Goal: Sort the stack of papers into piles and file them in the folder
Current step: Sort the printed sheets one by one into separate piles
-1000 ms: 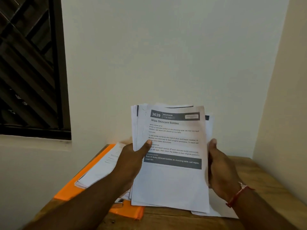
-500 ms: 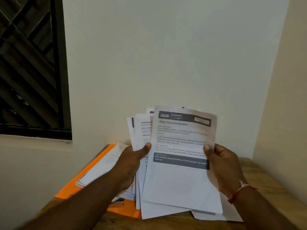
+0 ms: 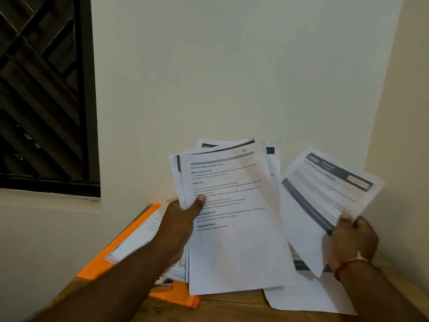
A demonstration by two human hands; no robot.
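From the head camera, the left hand [image 3: 183, 219] grips the stack of papers [image 3: 232, 217] at its left edge. The thumb lies across the top page and the fingers are hidden behind. The stack is held upright and slightly fanned, probably so that the headings can be read.

At three o'clock from the stack, the right hand [image 3: 350, 238] pinches the lower edge of a single sheet [image 3: 325, 198]. The sheet is tilted, motion-blurred and clear of the stack. The hands are well apart, each clamped on paper, which suggests this page is being dealt off to a pile.

At five o'clock, loose pages [image 3: 308, 296] lie flat on the wooden table [image 3: 232, 307], just beneath that sheet, and look like its likely destination.

At eight o'clock, the orange folder [image 3: 97, 268] lies open against the wall and carries another pile [image 3: 139, 235]. It is near the left forearm, within easy reach for filing. Most of the sorting appears unfinished.
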